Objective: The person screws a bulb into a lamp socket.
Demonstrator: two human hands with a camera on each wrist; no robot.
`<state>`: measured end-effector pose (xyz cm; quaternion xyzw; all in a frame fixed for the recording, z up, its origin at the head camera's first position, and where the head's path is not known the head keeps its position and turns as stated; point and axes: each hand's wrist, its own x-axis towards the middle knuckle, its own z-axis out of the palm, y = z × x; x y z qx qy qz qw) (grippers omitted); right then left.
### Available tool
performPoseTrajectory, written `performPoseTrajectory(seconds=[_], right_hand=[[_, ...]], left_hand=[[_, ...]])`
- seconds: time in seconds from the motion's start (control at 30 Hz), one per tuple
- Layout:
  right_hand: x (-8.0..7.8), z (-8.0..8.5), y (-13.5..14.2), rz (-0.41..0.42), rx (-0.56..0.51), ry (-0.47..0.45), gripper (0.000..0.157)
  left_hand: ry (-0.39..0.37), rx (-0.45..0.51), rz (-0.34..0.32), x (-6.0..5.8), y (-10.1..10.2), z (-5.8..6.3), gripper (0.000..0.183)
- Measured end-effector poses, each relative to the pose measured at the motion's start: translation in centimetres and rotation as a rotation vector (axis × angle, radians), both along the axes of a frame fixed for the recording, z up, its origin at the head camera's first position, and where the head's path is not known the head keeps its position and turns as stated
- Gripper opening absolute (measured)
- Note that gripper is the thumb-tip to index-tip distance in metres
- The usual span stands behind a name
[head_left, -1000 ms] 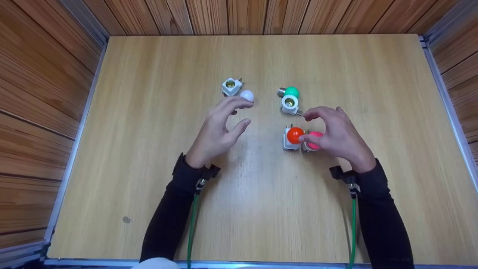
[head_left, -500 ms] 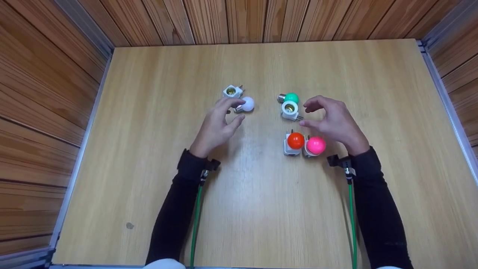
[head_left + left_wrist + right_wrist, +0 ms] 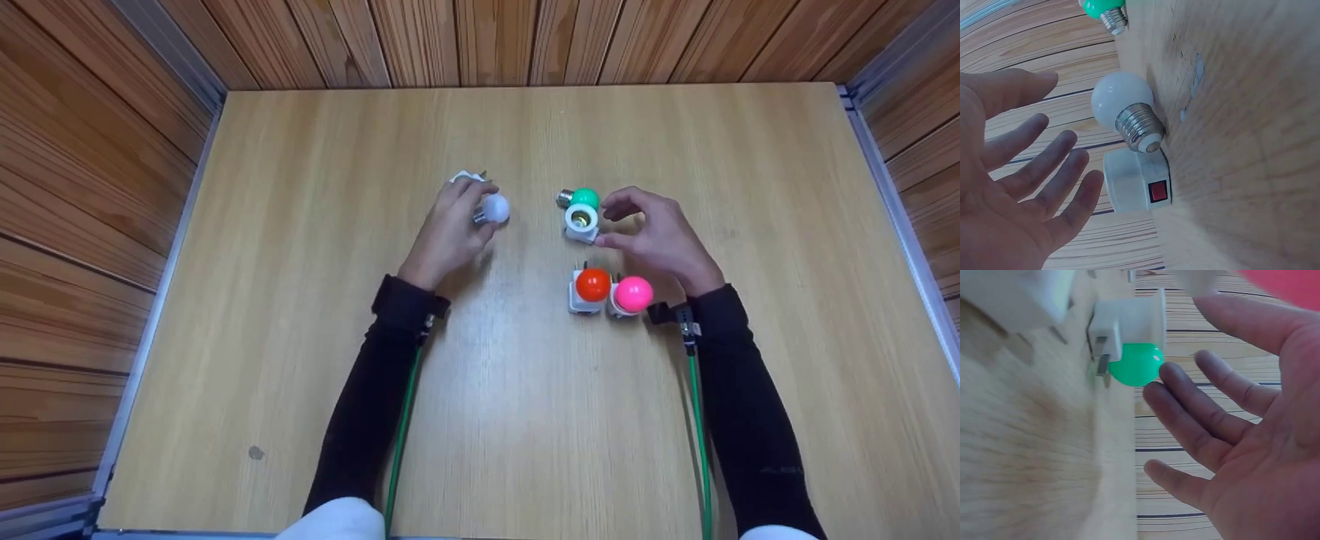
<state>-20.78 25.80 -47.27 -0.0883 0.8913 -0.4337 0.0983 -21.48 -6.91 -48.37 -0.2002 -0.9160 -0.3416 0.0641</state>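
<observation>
My left hand [image 3: 448,236] hovers over a white light bulb [image 3: 496,208] lying on its side. In the left wrist view its fingers stand apart from the bulb's metal screw base [image 3: 1139,128]. Just behind the bulb is a white plug-in lamp socket [image 3: 1129,179] with a red switch [image 3: 1158,191], partly covered by the hand in the head view. My right hand [image 3: 660,236] is beside a round-mouthed white plug-in socket [image 3: 582,225] and a green bulb [image 3: 585,198], its fingers spread and holding nothing. Contact with the socket or green bulb cannot be told.
An orange-red bulb [image 3: 593,285] sits upright on a white plug-in socket [image 3: 583,306]; a pink bulb [image 3: 634,294] on another socket stands to its right. Wood-plank walls [image 3: 495,45] bound the table [image 3: 337,187]. Green cables [image 3: 405,420] run from both wrists.
My left hand has moved forward, over the white bulb and its socket. My right hand has shifted forward and left, away from the orange-red and pink bulbs toward the round-mouthed socket.
</observation>
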Motion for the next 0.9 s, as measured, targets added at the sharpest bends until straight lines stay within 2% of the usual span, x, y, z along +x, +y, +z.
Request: performPoseTrajectory(seconds=[0.2, 0.33, 0.57, 0.63, 0.8, 0.9], right_hand=[[-0.6, -1.2, -0.1, 0.030, -0.022, 0.049, 0.057], [-0.8, -1.8, -0.4, 0.056, 0.021, 0.078, 0.062], [-1.0, -2.2, -0.7, 0.095, 0.088, 0.085, 0.067], [-1.1, -2.2, -0.8, 0.096, 0.100, 0.082, 0.064], [-1.1, -2.3, -1.0, 0.079, 0.103, 0.086, 0.055], [-1.1, -2.2, -1.2, 0.072, 0.102, 0.070, 0.053]], left_hand=[[-0.060, -0.078, 0.007, -0.3, 0.8, -0.3, 0.048], [-0.110, -0.125, 0.011, -0.5, 1.2, -0.4, 0.051], [-0.150, -0.211, 0.022, -1.0, 1.7, -0.8, 0.051], [-0.151, -0.220, 0.018, -1.1, 1.8, -0.9, 0.050], [-0.090, -0.229, -0.003, -1.4, 1.8, -1.1, 0.041], [-0.097, -0.231, -0.009, -1.3, 1.7, -1.1, 0.038]])
